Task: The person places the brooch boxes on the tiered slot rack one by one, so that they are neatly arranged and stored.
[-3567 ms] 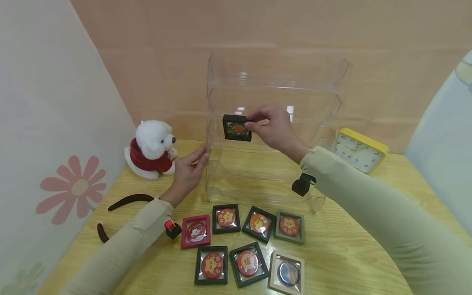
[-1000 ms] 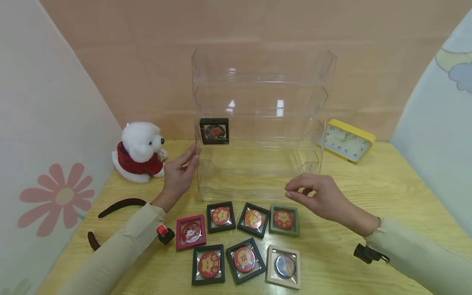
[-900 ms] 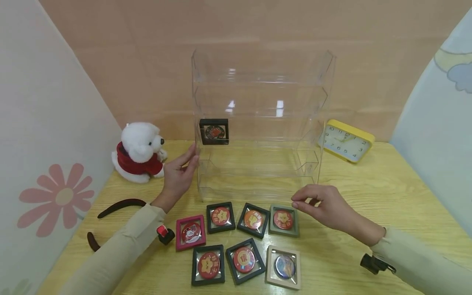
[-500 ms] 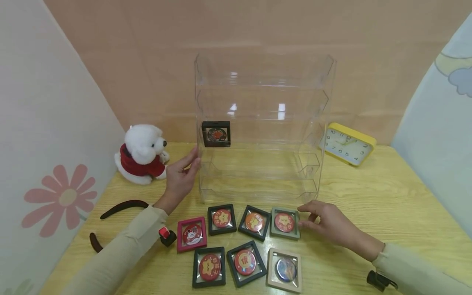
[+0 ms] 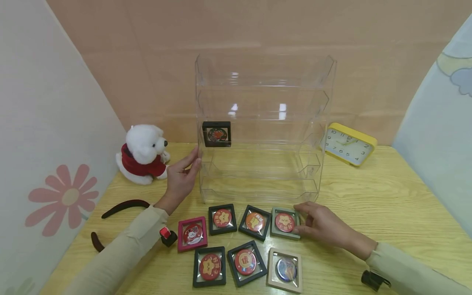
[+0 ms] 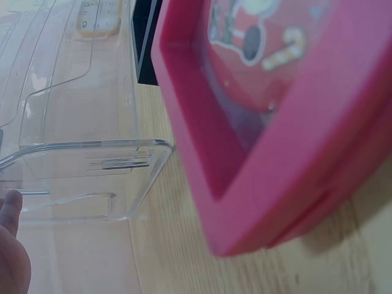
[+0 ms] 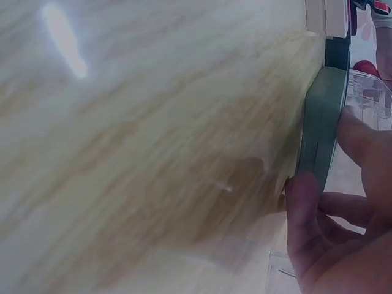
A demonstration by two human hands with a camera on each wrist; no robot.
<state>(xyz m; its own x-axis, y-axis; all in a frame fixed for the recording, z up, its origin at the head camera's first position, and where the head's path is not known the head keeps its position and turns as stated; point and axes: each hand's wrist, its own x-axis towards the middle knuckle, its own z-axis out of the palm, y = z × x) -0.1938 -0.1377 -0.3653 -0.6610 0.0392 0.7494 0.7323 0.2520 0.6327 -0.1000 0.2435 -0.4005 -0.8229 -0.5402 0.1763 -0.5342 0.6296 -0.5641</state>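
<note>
A clear acrylic display rack [image 5: 258,184] with several tiers stands upright mid-table. My left hand [image 5: 181,178] holds its left side edge, thumb and fingertips at the panel; in the left wrist view only part of the hand shows. My right hand [image 5: 324,223] grips the right side of a green square display frame [image 5: 274,234], which holds a red star badge and lies flat on the table. The right wrist view shows the thumb and a finger against the frame's edge [image 7: 318,135]. A black frame [image 5: 216,134] with a dark round badge stands at the left of a middle tier.
Several framed badges lie around the green one, including a pink frame [image 5: 193,234], a black frame [image 5: 209,266] and a beige frame [image 5: 285,270]. A white plush dog [image 5: 145,153] sits left of the rack, a yellow clock [image 5: 349,144] right. A dark curved band [image 5: 125,207] lies at left.
The black frame in my right hand was set on the rack's middle tier and let go. That hand then came down to the green frame and took hold. My left hand stays at the rack.
</note>
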